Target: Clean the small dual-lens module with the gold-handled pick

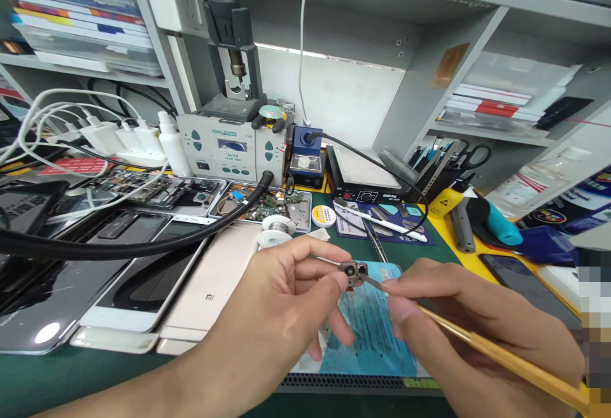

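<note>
My left hand (pixel 296 297) pinches a small dual-lens phone camera module (pixel 351 270) between thumb and index finger, its two dark lenses turned toward me. In my right hand (pixel 458 316) is a thin-bladed knife (pixel 496 357) with a gold handle, gripped like a pen. The tip of its narrow blade meets the module's right side, by the smaller lens; whether it presses into an edge I cannot tell. Underneath both hands lies a blue printed packet (pixel 367 335) on the green mat (pixel 229 383), partly hidden by my fingers.
Several phones, among them a gold one (pixel 210 291), lie on the left. A black hose (pixel 143 249) crosses above them from the hot air station (pixel 233 147). A solder spool (pixel 275 232), a tray of circuit boards (pixel 272 208) and a heating plate (pixel 365 173) stand behind.
</note>
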Tool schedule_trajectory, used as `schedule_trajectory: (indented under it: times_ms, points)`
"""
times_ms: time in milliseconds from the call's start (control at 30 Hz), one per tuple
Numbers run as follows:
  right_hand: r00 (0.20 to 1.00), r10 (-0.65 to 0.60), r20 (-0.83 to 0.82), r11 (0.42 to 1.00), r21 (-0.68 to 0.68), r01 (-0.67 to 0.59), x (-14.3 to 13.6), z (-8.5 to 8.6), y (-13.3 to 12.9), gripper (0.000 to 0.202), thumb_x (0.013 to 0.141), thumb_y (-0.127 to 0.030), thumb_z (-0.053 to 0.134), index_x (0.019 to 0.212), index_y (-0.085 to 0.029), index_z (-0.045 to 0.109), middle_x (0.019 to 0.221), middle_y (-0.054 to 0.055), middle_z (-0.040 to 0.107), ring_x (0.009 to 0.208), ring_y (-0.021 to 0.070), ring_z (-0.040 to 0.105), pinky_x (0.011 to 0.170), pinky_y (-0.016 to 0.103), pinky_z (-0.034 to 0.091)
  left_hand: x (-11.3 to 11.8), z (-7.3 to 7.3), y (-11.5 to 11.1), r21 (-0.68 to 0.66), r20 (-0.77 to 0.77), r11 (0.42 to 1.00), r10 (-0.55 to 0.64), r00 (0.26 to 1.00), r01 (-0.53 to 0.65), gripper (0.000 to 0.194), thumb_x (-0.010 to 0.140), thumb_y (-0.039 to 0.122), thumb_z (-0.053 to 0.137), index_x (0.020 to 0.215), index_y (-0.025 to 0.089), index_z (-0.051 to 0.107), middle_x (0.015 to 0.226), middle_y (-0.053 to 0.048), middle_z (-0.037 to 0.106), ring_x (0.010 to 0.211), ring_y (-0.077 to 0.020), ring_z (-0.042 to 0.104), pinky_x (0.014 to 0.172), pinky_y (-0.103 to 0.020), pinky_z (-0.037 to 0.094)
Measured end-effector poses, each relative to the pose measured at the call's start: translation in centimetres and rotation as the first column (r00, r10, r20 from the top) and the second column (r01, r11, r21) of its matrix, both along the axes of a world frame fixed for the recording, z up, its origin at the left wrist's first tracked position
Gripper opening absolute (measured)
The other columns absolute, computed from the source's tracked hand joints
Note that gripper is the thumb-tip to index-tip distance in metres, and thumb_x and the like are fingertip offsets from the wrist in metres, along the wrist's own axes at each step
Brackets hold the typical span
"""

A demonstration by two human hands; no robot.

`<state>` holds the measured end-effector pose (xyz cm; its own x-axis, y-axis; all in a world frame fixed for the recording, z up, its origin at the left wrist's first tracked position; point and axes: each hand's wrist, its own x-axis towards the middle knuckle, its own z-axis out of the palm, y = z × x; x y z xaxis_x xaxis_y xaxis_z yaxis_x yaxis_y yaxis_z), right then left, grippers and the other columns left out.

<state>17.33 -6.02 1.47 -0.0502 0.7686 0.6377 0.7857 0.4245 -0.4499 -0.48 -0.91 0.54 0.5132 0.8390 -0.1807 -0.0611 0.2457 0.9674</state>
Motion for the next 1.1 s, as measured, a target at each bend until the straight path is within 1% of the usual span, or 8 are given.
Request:
schedule_trajectory:
  times_ms: [233, 367, 500, 667, 767, 1000, 1100]
  points:
    - [1.000, -0.017, -0.001, 1.000, -0.020, 0.017, 0.00, 0.15, -0.31, 0.018, 0.075, -0.011, 0.064, 0.080, -0.027, 0.066, 0.062, -0.004, 0.066, 0.043, 0.0093, 0.056, 0.034, 0.018, 0.039, 0.03, 0.11, -0.09, -0.010, 0.001, 1.000, 0.007, 1.000, -0.007, 0.026, 0.086, 0.034, 0.063, 0.104, 0.016, 0.061, 0.058, -0.001, 0.069, 0.040, -0.0091, 0.053, 0.040, -0.017, 0.043]
    - [0.998, -0.034, -0.047, 0.999, 0.011, 0.035, 0.00, -0.17, -0.28, 0.017, 0.074, -0.012, 0.063, 0.078, -0.028, 0.066, 0.059, -0.006, 0.064, 0.041, 0.0080, 0.052, 0.034, 0.019, 0.036, -0.02, 0.00, -0.10, -0.004, -0.013, 1.000, -0.004, 1.000, 0.004, 0.028, 0.087, 0.036, 0.062, 0.107, 0.016, 0.060, 0.059, -0.002, 0.070, 0.040, -0.0092, 0.053, 0.040, -0.018, 0.043]
    - [0.994, -0.050, -0.092, 0.998, 0.030, 0.053, -0.07, -0.44, -0.22, 0.017, 0.073, -0.013, 0.063, 0.078, -0.028, 0.067, 0.061, -0.006, 0.065, 0.043, 0.0082, 0.052, 0.035, 0.019, 0.034, -0.14, -0.19, 0.00, 0.011, -0.017, 1.000, -0.012, 1.000, 0.012, 0.029, 0.088, 0.038, 0.060, 0.108, 0.016, 0.059, 0.060, -0.002, 0.070, 0.040, -0.0098, 0.053, 0.041, -0.019, 0.043]
    - [0.996, -0.032, -0.084, 0.999, 0.037, 0.035, 0.00, -0.41, -0.17, 0.019, 0.072, -0.012, 0.063, 0.079, -0.029, 0.066, 0.062, -0.007, 0.066, 0.044, 0.0084, 0.053, 0.037, 0.020, 0.034, -0.22, -0.15, 0.16, 0.020, -0.022, 1.000, -0.020, 1.000, 0.020, 0.030, 0.089, 0.038, 0.060, 0.110, 0.016, 0.058, 0.061, -0.002, 0.071, 0.041, -0.0101, 0.053, 0.042, -0.020, 0.044]
    - [0.997, -0.042, -0.068, 0.999, 0.027, 0.044, 0.00, -0.31, -0.21, 0.017, 0.072, -0.013, 0.063, 0.078, -0.029, 0.066, 0.061, -0.006, 0.066, 0.043, 0.0093, 0.053, 0.035, 0.021, 0.033, -0.18, -0.04, 0.10, 0.009, -0.022, 1.000, -0.012, 1.000, 0.012, 0.029, 0.089, 0.037, 0.060, 0.109, 0.016, 0.058, 0.061, -0.002, 0.071, 0.041, -0.0098, 0.053, 0.041, -0.019, 0.044]
    - [0.994, -0.092, -0.053, 0.996, 0.012, 0.092, -0.17, -0.17, -0.36, 0.012, 0.072, -0.016, 0.063, 0.074, -0.028, 0.066, 0.061, -0.003, 0.067, 0.042, 0.0116, 0.054, 0.037, 0.024, 0.036, -0.05, -0.10, -0.11, 0.013, -0.023, 1.000, -0.006, 1.000, 0.007, 0.024, 0.089, 0.037, 0.059, 0.105, 0.018, 0.059, 0.061, -0.002, 0.070, 0.040, -0.0094, 0.052, 0.041, -0.018, 0.043]
    - [0.996, -0.065, -0.055, 0.998, 0.015, 0.066, -0.18, -0.06, -0.28, 0.013, 0.073, -0.015, 0.063, 0.074, -0.028, 0.066, 0.057, -0.005, 0.064, 0.039, 0.0103, 0.051, 0.039, 0.024, 0.040, -0.04, -0.11, -0.03, 0.023, -0.028, 1.000, -0.005, 1.000, 0.006, 0.023, 0.090, 0.037, 0.059, 0.104, 0.019, 0.059, 0.062, -0.001, 0.070, 0.041, -0.0094, 0.053, 0.041, -0.018, 0.042]
